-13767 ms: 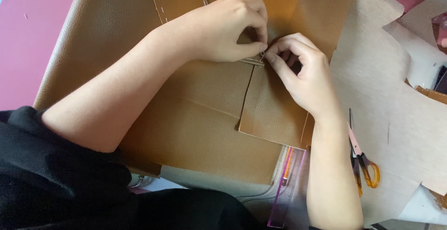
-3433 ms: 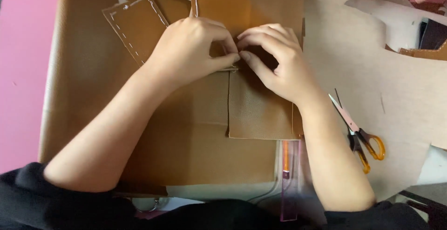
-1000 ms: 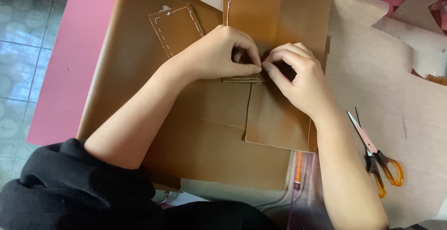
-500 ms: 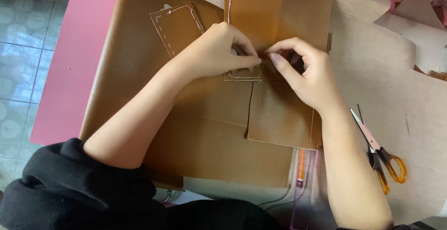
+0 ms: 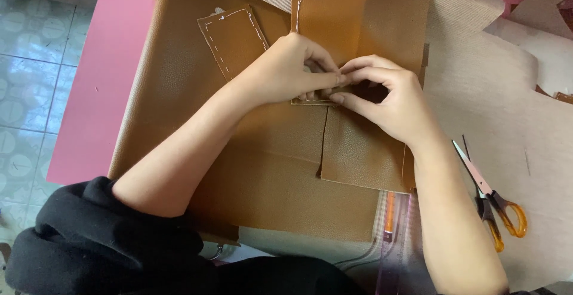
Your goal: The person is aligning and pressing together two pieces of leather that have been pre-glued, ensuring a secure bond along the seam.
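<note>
A folded piece of tan leather [image 5: 364, 146] with a grained face lies flat on a larger brown leather sheet [image 5: 179, 86], its long side running away from the person and white stitching along its far left corner. Near its middle, at its left edge, a small stitched leather patch [image 5: 310, 98] sits pinched between the fingertips of the left hand [image 5: 286, 71] and the right hand [image 5: 391, 101]
</note>
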